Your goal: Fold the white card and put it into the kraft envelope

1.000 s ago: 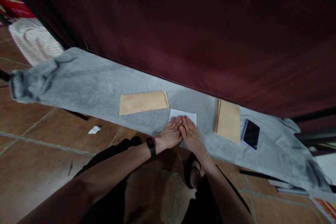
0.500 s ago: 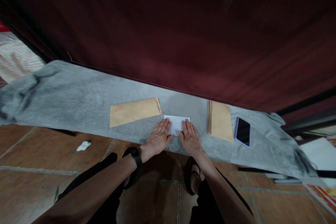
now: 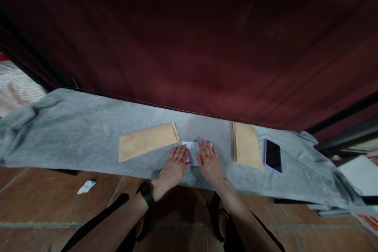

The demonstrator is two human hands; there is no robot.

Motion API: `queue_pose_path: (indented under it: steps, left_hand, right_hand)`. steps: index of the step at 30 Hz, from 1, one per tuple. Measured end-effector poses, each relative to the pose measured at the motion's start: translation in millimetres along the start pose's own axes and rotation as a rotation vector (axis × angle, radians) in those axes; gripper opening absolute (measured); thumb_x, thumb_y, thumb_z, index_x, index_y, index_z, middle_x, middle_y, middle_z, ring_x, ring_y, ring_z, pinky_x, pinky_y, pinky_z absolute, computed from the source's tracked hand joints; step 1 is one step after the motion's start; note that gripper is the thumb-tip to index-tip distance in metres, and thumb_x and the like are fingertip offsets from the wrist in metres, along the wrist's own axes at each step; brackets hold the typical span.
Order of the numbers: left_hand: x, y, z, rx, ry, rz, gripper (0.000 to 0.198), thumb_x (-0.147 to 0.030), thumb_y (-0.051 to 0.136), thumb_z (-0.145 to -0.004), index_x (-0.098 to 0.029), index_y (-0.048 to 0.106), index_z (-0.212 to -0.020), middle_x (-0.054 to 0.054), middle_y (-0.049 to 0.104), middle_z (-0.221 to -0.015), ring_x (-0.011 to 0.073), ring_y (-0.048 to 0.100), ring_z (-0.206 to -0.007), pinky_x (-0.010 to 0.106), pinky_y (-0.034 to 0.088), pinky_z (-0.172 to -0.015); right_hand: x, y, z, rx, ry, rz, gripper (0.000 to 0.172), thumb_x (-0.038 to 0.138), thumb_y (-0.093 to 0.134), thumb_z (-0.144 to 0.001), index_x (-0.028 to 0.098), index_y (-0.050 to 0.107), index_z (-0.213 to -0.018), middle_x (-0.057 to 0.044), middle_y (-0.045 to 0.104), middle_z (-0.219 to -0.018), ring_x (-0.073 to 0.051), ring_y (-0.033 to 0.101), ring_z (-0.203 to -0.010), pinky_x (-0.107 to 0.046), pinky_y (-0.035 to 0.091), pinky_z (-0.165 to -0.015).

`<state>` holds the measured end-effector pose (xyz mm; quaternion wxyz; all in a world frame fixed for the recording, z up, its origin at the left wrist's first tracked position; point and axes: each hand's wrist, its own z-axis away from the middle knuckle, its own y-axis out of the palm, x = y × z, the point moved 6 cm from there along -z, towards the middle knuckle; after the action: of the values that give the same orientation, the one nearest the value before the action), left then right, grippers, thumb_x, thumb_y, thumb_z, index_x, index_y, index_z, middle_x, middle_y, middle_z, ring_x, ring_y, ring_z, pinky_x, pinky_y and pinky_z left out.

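The paper (image 3: 193,154) is white, the envelopes (image 3: 147,141) tan, the cloth (image 3: 88,126) mottled grey.

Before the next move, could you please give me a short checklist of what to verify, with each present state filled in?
1. White paper lying on the grey cloth: ok.
2. Left hand over the paper's left edge, fingers extended: ok.
3. Right hand over the paper's right part: ok.
4. Single brown envelope not under either hand: ok.
5. Phone away from both hands, beyond the envelope stack: ok.
6. Nothing beneath the paper: cannot tell.
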<state>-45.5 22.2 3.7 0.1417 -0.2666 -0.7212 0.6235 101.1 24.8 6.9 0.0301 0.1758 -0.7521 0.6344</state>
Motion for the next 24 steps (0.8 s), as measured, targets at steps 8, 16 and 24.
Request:
queue_pose_path:
  steps: [8,16,24]
  left_hand:
    - [-20.9,1.4,-17.3,-0.121,-0.005,0.079,0.056,-0.036,0.028,-0.102,-0.01,0.033,-0.151,0.018,0.042,-0.153,0.0255,0.036,-0.145,0.047,0.032,-0.118]
    - [-11.1,15.6,-11.4,-0.182,-0.056,0.04,0.068,-0.052,0.033,-0.1,-0.009,0.031,-0.153,0.019,0.042,-0.153,0.0285,0.034,-0.145,0.047,0.033,-0.116]
    - [-0.8,11.4,-2.3,-0.134,-0.071,-0.035,0.065,-0.047,0.035,-0.1,-0.004,0.039,-0.148,0.022,0.042,-0.152,0.0298,0.035,-0.145,0.046,0.036,-0.115]
  right_hand:
    - [7.8,28.9,0.0,0.039,-0.106,0.101,0.057,0.016,0.033,-0.096,0.015,0.033,-0.153,-0.008,0.031,-0.16,-0.023,0.029,-0.148,-0.043,0.026,-0.121]
    - [-5.6,25.6,4.8,-0.082,-0.069,0.133,0.053,0.029,0.034,-0.102,0.017,0.033,-0.154,-0.012,0.03,-0.159,-0.027,0.03,-0.148,-0.048,0.026,-0.119]
    - [-27.8,18.6,13.2,-0.074,-0.008,0.119,0.058,0.041,0.038,-0.102,0.017,0.032,-0.154,-0.013,0.031,-0.159,-0.028,0.034,-0.146,-0.047,0.026,-0.118]
